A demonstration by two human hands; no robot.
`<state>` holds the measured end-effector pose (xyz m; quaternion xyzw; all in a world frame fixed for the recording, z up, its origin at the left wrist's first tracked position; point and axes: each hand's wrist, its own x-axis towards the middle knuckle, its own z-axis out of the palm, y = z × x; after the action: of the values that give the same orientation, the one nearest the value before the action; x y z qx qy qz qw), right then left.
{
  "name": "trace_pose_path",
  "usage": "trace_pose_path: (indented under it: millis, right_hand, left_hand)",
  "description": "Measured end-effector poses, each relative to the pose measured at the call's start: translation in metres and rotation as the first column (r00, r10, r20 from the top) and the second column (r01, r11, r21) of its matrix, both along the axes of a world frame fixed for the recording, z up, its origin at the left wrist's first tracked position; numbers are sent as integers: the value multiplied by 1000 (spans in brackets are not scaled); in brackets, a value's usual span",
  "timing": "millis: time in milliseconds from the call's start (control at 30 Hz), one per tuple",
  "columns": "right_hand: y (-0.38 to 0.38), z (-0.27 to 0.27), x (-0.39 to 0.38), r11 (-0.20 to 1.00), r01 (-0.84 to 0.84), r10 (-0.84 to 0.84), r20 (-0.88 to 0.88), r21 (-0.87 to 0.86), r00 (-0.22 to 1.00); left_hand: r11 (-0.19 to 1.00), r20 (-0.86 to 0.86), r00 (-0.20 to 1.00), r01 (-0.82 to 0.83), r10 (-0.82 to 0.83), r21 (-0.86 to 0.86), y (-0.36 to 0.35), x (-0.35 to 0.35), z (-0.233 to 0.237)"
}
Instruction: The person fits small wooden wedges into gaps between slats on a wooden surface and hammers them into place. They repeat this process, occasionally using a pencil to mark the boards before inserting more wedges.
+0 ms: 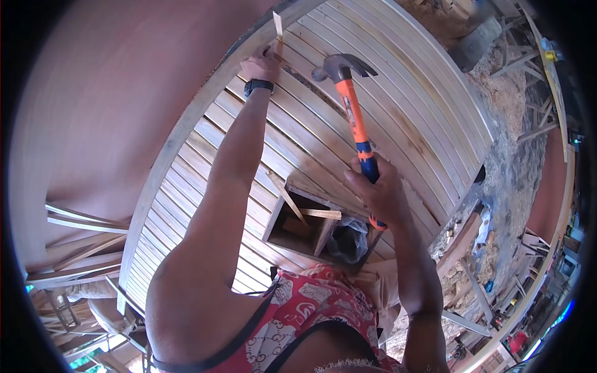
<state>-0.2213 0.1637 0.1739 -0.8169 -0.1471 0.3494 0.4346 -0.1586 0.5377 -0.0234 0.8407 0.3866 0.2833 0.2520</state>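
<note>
My right hand (380, 189) is wrapped round the dark blue grip of a claw hammer (353, 115), which has an orange shaft. The hammer's dark metal head is raised above the wooden slats (373, 93), with the claw toward the right. At the far end of the slats, my left hand (261, 65) is closed beside a thin wooden strip (278, 28) that stands up from the slatted panel. Its fingers appear to pinch the strip's lower part, and a dark watch is on that wrist. The fingertips are partly hidden.
A wooden box (292, 217) with two compartments rests on the slats near my body. Wood strips lie across one compartment, and a clear plastic bag (348, 239) fills the other. A curved frame board (180, 143) edges the panel. Shavings and offcuts (507, 87) cover the ground at right.
</note>
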Motion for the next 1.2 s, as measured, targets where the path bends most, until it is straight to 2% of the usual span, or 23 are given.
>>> trace_pose_path:
  millis: [33, 67, 133, 267, 333, 367, 433, 567, 633, 767, 867, 933, 1067, 1133, 1200]
  right_hand:
    - [-1, 0, 0, 1000, 5, -5, -22, -17, 1000]
    - [-2, -3, -1, 1000, 7, -7, -23, -17, 1000]
    - [-2, -10, -1, 999, 41, -41, 9, 32, 999]
    - [6, -18, 7, 999, 26, -27, 45, 36, 999]
    - [12, -24, 15, 998, -15, 9, 100, 53, 995]
    - [16, -28, 19, 999, -18, 13, 94, 51, 995]
    - [26, -33, 29, 993, -87, 68, 206, 84, 976]
    - [50, -30, 41, 988, -97, 68, 221, 120, 973]
    - [64, -30, 49, 985, -149, 103, 385, 90, 917]
    - [91, -24, 61, 986, -164, 146, 385, 14, 911]
    - [109, -22, 64, 988, -153, 140, 362, 7, 921]
    - [119, -22, 65, 988, -157, 149, 365, -10, 919]
    - [138, -53, 76, 984, -179, 174, 362, -20, 916]
    - [145, -65, 85, 948, -211, 285, 338, -240, 897]
    - [143, -67, 87, 950, -208, 279, 340, -232, 898]
  left_hand:
    - [980, 115, 991, -45, 68, -192, 0, -1, 3]
    - [981, 114, 991, -43, 66, -191, 1, 1, -2]
    - [983, 217, 967, -104, 135, -148, 4, 6, -15]
    - [986, 170, 975, -129, 146, -107, 9, 5, -17]
    - [994, 181, 980, 73, -88, 86, 13, 2, -15]
    - [994, 175, 981, 70, -84, 83, 12, 1, -15]
    - [999, 160, 986, 37, -39, 19, 5, 0, -5]
    - [1000, 89, 996, 1, 1, -14, 4, 2, -4]
    - [993, 157, 987, -1, -17, 115, 6, 3, -11]
    - [998, 180, 982, 40, -49, 50, 7, 2, -16]
    - [995, 129, 990, 49, -60, 92, 6, 2, -17]
    - [983, 92, 993, 52, -70, 178, 5, 1, -17]
    - [980, 112, 991, 45, -68, 196, 6, 1, -20]
    - [980, 61, 994, 80, -92, 180, 7, 1, -22]
    - [982, 42, 996, 73, -81, 173, 4, 2, -24]
